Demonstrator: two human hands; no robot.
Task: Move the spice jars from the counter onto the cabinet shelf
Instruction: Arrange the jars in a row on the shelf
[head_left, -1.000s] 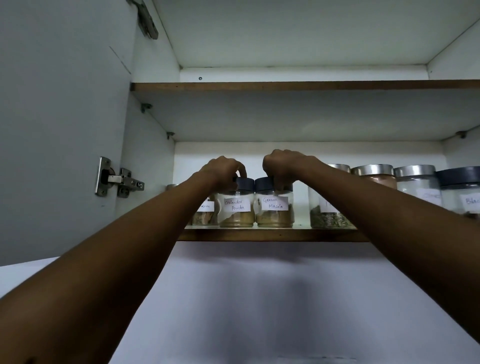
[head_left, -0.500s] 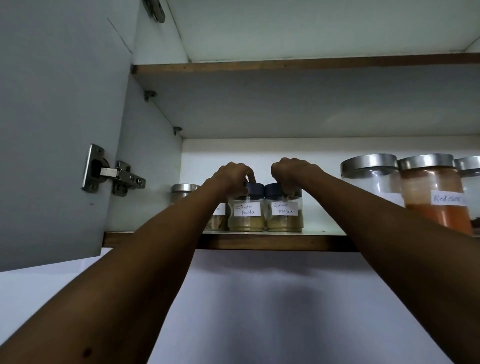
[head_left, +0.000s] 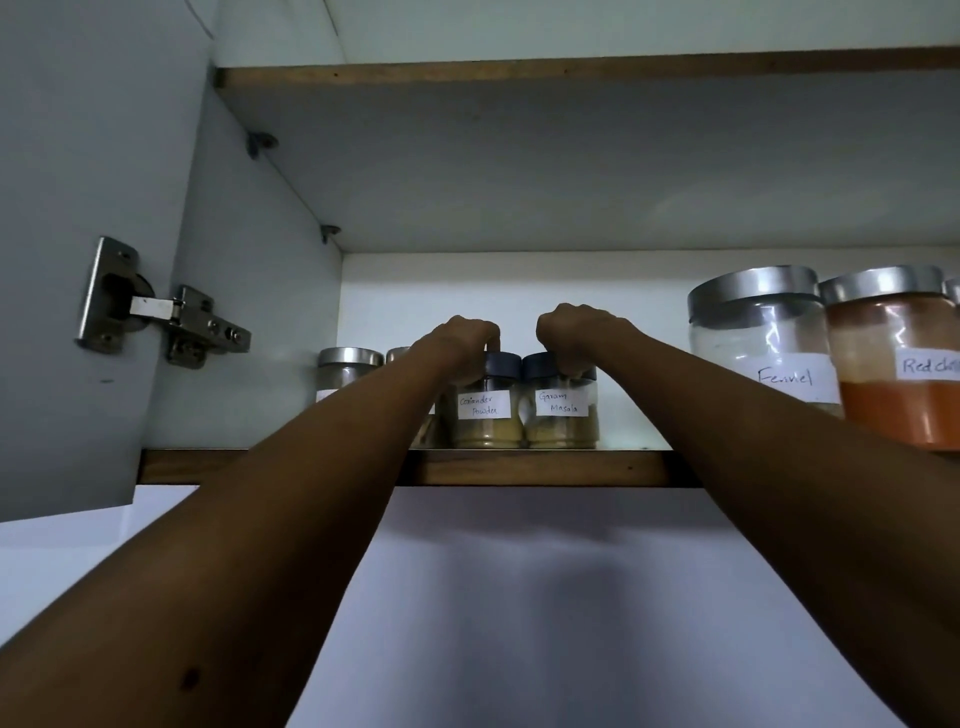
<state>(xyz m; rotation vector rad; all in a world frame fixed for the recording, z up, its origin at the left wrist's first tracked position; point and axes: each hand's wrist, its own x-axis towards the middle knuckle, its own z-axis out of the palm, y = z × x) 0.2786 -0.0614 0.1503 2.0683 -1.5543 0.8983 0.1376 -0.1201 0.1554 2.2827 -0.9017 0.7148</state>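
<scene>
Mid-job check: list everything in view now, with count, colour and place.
coriander powder jar: 1, dark lid, tan powder, lower shelf centre
garam masala jar: 1, dark lid, tan powder, just right of it
small steel-lidded jars: 2, left of those, partly hidden
fennel jar: 1, clear, steel lid, shelf right
red chilli jar: 1, orange-red powder, far right
hinge: 1, silver, on grey cabinet door, left
left hand: 1, gripping coriander lid
right hand: 1, gripping garam masala lid

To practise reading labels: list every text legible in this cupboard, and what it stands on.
"Coriander Powder": left dark-lidded jar.
"Garam Masala": right dark-lidded jar.
"Fennel": big clear jar.
"Red chi", cut off at the frame edge: orange-powder jar.
Small steel-lidded jar, far left: label mostly hidden, unreadable.
</scene>
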